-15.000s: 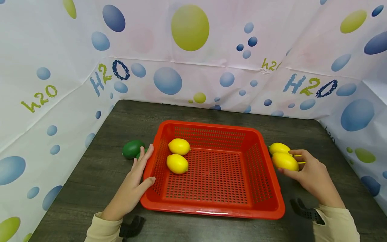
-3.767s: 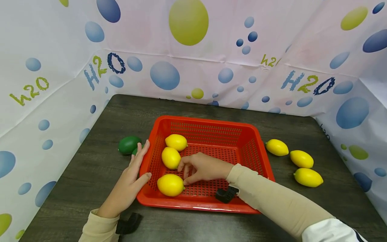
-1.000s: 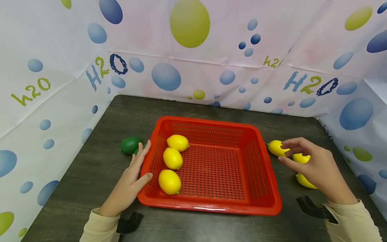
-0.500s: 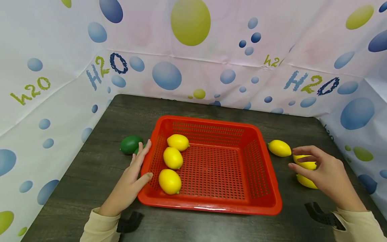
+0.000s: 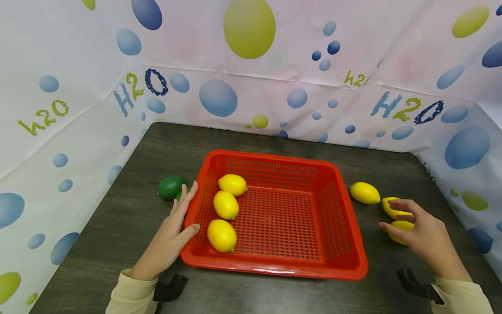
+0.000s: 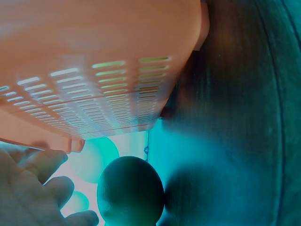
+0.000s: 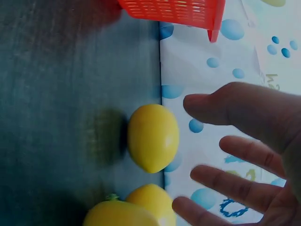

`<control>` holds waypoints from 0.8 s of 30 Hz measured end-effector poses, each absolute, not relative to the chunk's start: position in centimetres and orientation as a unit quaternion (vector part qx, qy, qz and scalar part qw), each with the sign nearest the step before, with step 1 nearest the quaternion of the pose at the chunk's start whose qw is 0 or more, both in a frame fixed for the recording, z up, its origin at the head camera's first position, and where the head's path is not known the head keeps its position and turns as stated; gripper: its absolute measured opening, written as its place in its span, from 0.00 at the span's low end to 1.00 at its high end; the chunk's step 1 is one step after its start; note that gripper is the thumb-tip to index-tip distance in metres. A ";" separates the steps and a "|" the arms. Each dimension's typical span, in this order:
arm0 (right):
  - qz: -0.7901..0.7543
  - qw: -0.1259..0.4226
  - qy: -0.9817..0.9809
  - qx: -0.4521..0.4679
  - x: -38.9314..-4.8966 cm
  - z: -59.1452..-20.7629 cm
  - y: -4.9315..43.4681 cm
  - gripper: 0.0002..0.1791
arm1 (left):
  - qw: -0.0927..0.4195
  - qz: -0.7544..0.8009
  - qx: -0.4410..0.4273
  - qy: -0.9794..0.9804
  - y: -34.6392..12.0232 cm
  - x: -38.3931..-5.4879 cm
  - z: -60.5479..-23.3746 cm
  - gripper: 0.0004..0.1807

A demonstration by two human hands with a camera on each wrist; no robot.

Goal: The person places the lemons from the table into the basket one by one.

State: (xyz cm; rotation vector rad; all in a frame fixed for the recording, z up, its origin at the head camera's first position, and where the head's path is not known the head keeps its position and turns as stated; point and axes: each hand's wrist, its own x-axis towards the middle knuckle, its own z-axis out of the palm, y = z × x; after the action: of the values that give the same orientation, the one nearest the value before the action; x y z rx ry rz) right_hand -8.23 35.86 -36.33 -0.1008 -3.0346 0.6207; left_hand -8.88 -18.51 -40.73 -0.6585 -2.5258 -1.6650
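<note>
A person's right hand (image 5: 427,237) hangs over the near loose lemon (image 5: 404,226) and middle loose lemon (image 5: 393,212) on a dark table (image 5: 243,296), thumb and fingers parted and gripping nothing, as I watch by remote feed; my right wrist camera shows the fingertips clear of the fruit. Seconds earlier I saw that hand inside the red basket (image 5: 274,272); it has since returned to the right side, edging slightly farther right over the last half second. A far loose lemon (image 5: 364,193) lies just beside the basket. Three basket lemons (image 5: 225,205) now line its left end, against two in my oldest frame. The left hand (image 5: 166,237), scarcely moved, rests with fingers spread along the basket's left rim, near a green fruit (image 5: 171,187) and another mostly hidden. On the dotted sheet (image 5: 259,96) behind, I read large "H2O" lettering at left and right, a smaller green "h2O" at far left and a cut-off green "h2" at upper right.
</note>
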 end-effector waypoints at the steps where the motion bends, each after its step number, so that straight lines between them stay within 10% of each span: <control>1: 0.198 0.017 -0.979 -0.037 -8.2 -36.5 36.0 0.38 | 0.022 -0.537 -0.212 -0.816 -18.5 -8.9 -40.7 0.43; 24: 0.169 -0.017 -0.982 -0.087 -7.4 -38.4 39.5 0.39 | 0.025 -0.537 -0.214 -0.816 -18.5 -8.7 -40.5 0.43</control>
State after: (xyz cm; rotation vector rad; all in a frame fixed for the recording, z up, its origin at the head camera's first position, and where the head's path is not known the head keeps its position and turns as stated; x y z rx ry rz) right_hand -7.40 39.46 -38.36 -0.2755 -3.1185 0.5371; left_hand -8.74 -18.48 -40.52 -0.6616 -2.5223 -1.6610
